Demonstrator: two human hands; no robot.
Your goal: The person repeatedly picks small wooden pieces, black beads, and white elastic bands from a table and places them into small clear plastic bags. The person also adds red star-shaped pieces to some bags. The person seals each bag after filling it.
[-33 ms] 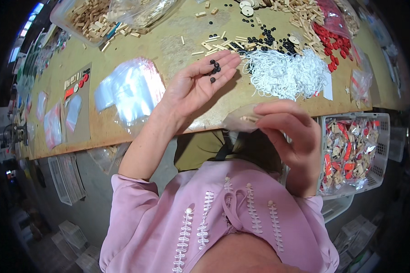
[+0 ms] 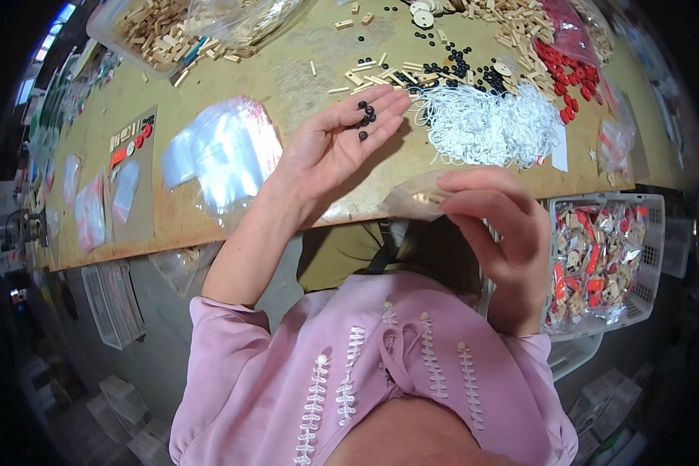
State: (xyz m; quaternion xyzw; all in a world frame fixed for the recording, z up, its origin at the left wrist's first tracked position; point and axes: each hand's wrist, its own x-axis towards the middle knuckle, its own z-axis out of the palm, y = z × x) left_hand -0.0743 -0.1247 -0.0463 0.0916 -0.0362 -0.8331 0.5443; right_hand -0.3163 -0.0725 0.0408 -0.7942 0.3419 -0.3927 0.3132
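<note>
Beads, small, round and black, lie in our left hand, cupped palm up with the fingers loosely together and slightly curled; a few sit near the fingertips, one lower toward the palm. Our right hand pinches the mouth of a small clear bag between thumb and fingers, just below and to the right of the left hand's fingers, at the edge of the table. We judge the bag is only partly filled: some pale pieces seem to show inside, though we cannot tell which, and the beads are not yet in it. Beyond the left fingertips lie more loose black beads, wooden sticks and a heap of white string; red discs sit farther right. A stack of empty clear bags lies left of the wrist, and a basket of filled bags stands right of our right hand.
</note>
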